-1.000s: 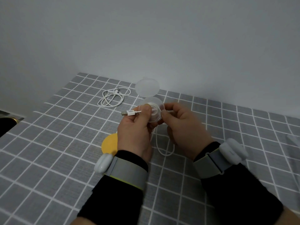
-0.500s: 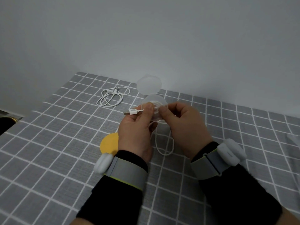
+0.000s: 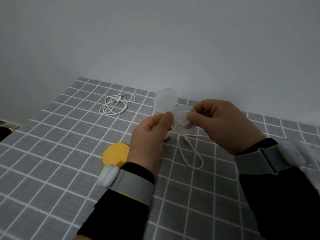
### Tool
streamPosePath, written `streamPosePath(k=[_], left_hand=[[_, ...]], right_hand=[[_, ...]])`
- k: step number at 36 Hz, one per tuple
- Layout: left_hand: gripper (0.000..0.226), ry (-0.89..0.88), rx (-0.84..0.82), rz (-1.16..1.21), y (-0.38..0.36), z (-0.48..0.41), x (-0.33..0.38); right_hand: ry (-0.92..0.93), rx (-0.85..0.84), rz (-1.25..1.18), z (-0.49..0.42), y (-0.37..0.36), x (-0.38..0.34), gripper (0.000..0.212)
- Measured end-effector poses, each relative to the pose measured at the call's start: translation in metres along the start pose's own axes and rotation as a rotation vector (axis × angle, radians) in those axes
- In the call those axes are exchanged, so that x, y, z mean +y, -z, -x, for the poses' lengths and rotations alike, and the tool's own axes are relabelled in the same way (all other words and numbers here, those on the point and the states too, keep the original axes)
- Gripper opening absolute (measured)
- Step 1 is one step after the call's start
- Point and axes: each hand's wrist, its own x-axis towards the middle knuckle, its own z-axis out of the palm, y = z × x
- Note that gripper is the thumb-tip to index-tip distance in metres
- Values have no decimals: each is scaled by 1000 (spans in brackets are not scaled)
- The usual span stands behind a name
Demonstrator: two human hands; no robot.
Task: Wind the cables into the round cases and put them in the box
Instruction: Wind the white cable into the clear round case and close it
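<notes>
Holding the clear round case (image 3: pixel 181 118) above the middle of the table (image 3: pixel 52 153), we pinched its left rim with our left hand (image 3: pixel 149 135), fingers curled. Our right hand (image 3: pixel 223 125) pinched the white cable (image 3: pixel 181 149) against the case's middle, thumb on top. The lid (image 3: pixel 165 102) stood swung open toward the far edge. The cable's loose loop hung onto the table between our wrists. A second cable (image 3: pixel 116 104) lay coiled near the far left corner, and a yellow disc (image 3: pixel 115 154) lay beside our left wrist.
</notes>
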Motion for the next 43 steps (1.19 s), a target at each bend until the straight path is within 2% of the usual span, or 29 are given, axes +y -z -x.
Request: streamPosePath(k=[2, 5, 11, 16, 18, 20, 27, 30, 34, 43], left_hand=[[43, -10, -92, -135, 1, 2, 0], [28, -29, -161, -235, 0, 5, 0], [18, -75, -131, -97, -1, 7, 0], [9, -92, -69, -54, 0, 5, 0], [10, -90, -55, -59, 1, 5, -1], [12, -80, -44, -50, 1, 4, -2], [15, -46, 70, 46, 3, 1, -4], [17, -37, 89, 88, 3, 0, -4], [17, -39, 109, 130, 4, -2, -5], [36, -31, 60, 140, 4, -1, -3]], right_hand=[[20, -22, 68, 0, 3, -2, 14], [46, -41, 109, 1, 2, -6, 13], [8, -29, -89, 0, -6, -5, 7], [0, 29, -75, -1, -16, -5, 8], [20, 90, 20, -2, -14, -3, 9], [16, 114, -4, -3, -13, -1, 8], [-51, 101, -305, -8, -41, 11, 11], [-68, 149, -412, -7, -54, 9, 13], [-133, 126, -623, -6, -64, 8, 10], [-67, 217, -423, -7, -78, 16, 20]])
